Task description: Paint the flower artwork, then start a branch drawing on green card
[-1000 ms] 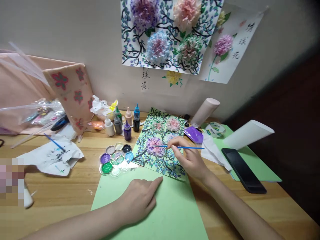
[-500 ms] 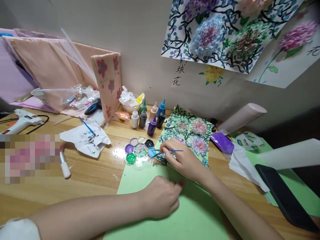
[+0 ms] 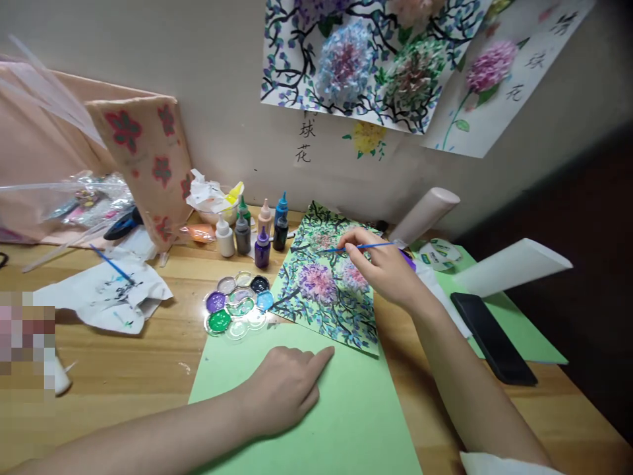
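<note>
My right hand pinches a thin blue paintbrush over the upper part of a green flower painting, its tip at the dark branches. Whether the bristles touch the paper is hard to tell. Pink and purple textured blossoms stand out on the painting. My left hand rests on a plain light green sheet, index finger stretched towards the painting's lower edge, other fingers curled, nothing held. Left of the painting lies a flower-shaped palette with purple, green, black and light blue paint in its wells.
Several paint bottles stand behind the palette. A second brush lies on a stained tissue at left. On the right are a black phone and a white rolled tube. Flower pictures hang on the wall.
The brush has moved from the palette's light blue well to the upper painting with my right hand. My left index finger has straightened. The camera view has shifted right.
</note>
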`<state>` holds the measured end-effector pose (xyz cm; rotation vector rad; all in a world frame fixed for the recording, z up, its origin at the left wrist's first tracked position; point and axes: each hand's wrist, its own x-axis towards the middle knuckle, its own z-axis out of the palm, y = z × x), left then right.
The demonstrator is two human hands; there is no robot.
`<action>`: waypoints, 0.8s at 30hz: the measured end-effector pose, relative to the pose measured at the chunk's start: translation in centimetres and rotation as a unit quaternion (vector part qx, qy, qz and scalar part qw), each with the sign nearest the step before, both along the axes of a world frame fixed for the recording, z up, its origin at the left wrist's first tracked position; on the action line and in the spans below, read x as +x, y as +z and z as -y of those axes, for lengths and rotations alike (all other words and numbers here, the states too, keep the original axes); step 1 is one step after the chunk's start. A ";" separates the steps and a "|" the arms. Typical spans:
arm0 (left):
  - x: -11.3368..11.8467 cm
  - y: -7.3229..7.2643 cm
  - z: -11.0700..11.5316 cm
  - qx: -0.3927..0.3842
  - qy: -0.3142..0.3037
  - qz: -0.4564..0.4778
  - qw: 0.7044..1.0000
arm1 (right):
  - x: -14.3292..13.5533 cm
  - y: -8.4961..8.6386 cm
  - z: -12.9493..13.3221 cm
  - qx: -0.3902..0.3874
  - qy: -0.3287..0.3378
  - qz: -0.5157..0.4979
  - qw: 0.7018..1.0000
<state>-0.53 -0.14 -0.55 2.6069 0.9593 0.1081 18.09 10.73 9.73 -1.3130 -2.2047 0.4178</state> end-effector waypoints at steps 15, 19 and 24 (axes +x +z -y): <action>0.1 -0.6 0.0 -0.008 0.014 -0.006 1.000 | 3.1 -1.4 -3.3 -0.054 -0.053 0.052 0.996; 0.1 -0.5 -0.1 -0.005 0.013 -0.001 1.000 | 3.3 -1.9 -3.6 -0.062 -0.044 0.042 0.996; 0.1 -0.5 0.0 -0.008 0.013 -0.004 1.000 | 3.4 -2.0 -3.7 -0.087 -0.040 0.053 0.994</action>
